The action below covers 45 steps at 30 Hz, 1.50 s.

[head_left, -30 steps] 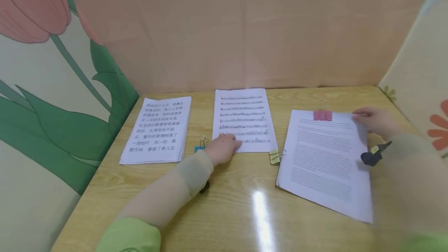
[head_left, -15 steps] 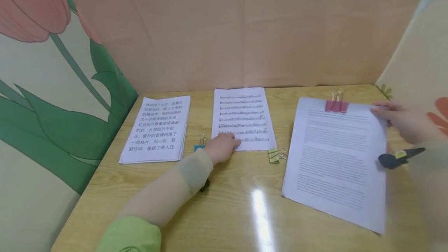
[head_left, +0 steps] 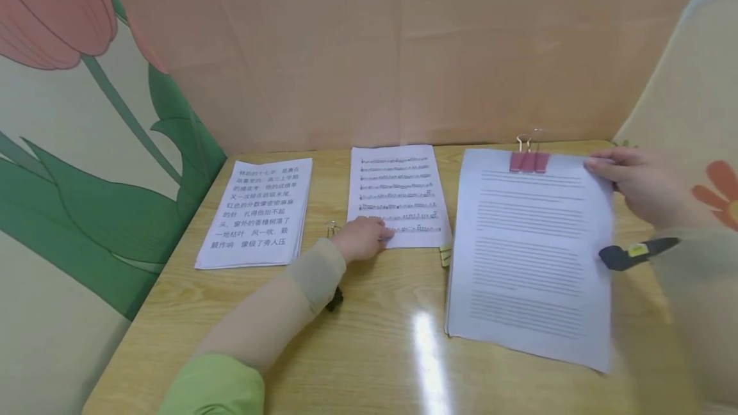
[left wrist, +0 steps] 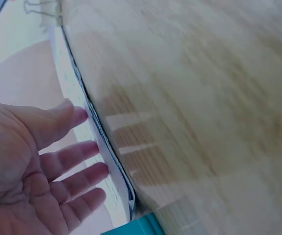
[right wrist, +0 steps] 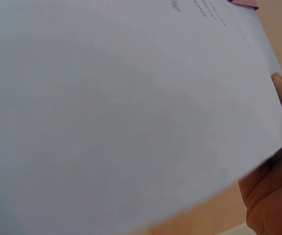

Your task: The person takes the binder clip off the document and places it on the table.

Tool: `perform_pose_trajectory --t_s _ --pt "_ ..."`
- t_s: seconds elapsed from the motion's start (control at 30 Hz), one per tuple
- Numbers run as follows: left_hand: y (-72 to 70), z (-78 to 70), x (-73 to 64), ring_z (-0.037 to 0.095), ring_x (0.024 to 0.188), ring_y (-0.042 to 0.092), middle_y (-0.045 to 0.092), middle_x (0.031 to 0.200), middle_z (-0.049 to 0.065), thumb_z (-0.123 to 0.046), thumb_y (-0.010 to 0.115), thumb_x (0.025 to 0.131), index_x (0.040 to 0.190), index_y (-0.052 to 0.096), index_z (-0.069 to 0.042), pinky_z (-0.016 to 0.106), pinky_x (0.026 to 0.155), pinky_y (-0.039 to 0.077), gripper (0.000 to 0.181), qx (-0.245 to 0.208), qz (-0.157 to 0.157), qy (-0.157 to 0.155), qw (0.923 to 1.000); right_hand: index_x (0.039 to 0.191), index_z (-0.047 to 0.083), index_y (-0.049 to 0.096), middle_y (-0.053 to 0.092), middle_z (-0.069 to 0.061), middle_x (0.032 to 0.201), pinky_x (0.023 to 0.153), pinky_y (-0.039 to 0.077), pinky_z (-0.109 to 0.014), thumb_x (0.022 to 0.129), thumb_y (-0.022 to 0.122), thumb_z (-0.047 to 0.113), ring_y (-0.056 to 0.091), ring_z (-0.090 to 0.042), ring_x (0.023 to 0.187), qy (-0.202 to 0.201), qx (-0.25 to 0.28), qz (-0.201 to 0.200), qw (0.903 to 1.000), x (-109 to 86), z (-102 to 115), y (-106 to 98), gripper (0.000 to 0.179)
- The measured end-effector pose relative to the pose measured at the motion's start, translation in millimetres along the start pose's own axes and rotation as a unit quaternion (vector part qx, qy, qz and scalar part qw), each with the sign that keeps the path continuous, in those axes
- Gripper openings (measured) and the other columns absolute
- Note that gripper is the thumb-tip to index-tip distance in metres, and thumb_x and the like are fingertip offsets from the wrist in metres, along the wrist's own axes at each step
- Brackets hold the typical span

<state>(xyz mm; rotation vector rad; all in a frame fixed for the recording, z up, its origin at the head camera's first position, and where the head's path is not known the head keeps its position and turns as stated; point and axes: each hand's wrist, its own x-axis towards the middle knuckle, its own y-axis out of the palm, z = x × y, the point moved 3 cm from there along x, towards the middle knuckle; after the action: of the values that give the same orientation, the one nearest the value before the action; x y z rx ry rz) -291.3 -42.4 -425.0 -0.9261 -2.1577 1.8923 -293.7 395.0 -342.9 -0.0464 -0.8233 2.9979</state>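
My right hand [head_left: 628, 181] pinches the upper right corner of a stack of printed sheets [head_left: 530, 242], thumb in front. A pink binder clip [head_left: 529, 162] grips the stack's top edge, its wire handles standing up. In the right wrist view the paper [right wrist: 131, 122] fills most of the picture, beside the thumb. My left hand [head_left: 362, 237] rests at the near left part of the sheet music [head_left: 398, 194]. Its fingers [left wrist: 82, 176] lie loosely extended at the paper's edge in the left wrist view. A teal binder clip [left wrist: 138, 226] sits close by, largely hidden in the head view.
A stack of pages with large Chinese print [head_left: 256, 213] lies at the left of the wooden table [head_left: 369, 351]. A yellow-green binder clip [head_left: 445, 256] shows partly behind the held stack. A peach backdrop [head_left: 398, 50] stands along the back edge, with painted walls on both sides.
The clipped stack has risen toward the camera in my right hand, swinging right and then back left over the yellow-green clip. My left hand stays on the sheet music.
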Motion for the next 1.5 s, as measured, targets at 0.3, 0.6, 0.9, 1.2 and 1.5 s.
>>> perform_pose_trajectory --t_s 0.3,0.6,0.9,1.2,1.5 --pt "-28.4 10.1 -7.7 0.023 0.129 0.047 0.057 0.134 0.006 -0.018 0.053 0.100 0.132 0.058 -0.011 0.038 0.110 0.034 0.034 -0.136 -0.112 -0.012 0.9843 0.112 0.013 0.065 0.062 0.016 0.091 0.074 0.044 -0.021 0.092 0.059 0.045 0.053 -0.013 0.089 -0.003 -0.018 0.021 0.9996 4.3 39.0 45.2 0.038" --pt "-83.4 18.0 -23.8 0.017 0.118 0.053 0.057 0.132 -0.001 -0.042 0.043 0.102 0.137 0.053 -0.021 0.038 0.098 0.044 0.042 -0.311 -0.217 -0.062 0.9231 0.123 -0.004 0.055 0.064 0.009 0.094 0.084 0.039 -0.033 0.095 0.058 0.042 0.055 -0.015 0.092 -0.016 0.006 0.058 0.9982 0.7 70.5 92.4 0.054" --pt "-119.7 -1.3 -21.5 0.017 0.124 0.050 0.056 0.135 -0.002 -0.050 0.045 0.099 0.141 0.048 -0.022 0.037 0.101 0.042 0.051 -0.252 -0.196 -0.024 0.9475 0.120 -0.005 0.058 0.065 -0.003 0.099 0.078 0.045 -0.028 0.096 0.059 0.029 0.057 -0.015 0.088 -0.042 0.028 0.065 0.9966 -1.5 89.4 126.4 0.042" --pt "-141.5 -18.1 -8.7 0.020 0.127 0.048 0.054 0.137 0.004 -0.062 0.051 0.091 0.145 0.043 -0.019 0.038 0.104 0.040 0.070 -0.224 -0.116 0.002 0.9678 0.116 -0.001 0.063 0.066 -0.011 0.105 0.077 0.048 -0.030 0.097 0.058 0.027 0.060 -0.021 0.090 -0.056 0.048 0.074 0.9946 -8.3 102.6 144.0 0.034" --pt "-146.6 -24.5 -10.5 0.017 0.126 0.044 0.052 0.137 -0.002 -0.055 0.059 0.090 0.139 0.051 -0.019 0.037 0.107 0.035 0.062 -0.328 -0.046 0.003 0.9436 0.112 -0.001 0.065 0.068 -0.008 0.099 0.076 0.047 -0.031 0.097 0.059 0.025 0.061 -0.019 0.087 -0.070 0.048 0.070 0.9939 -13.2 106.5 148.8 0.031"
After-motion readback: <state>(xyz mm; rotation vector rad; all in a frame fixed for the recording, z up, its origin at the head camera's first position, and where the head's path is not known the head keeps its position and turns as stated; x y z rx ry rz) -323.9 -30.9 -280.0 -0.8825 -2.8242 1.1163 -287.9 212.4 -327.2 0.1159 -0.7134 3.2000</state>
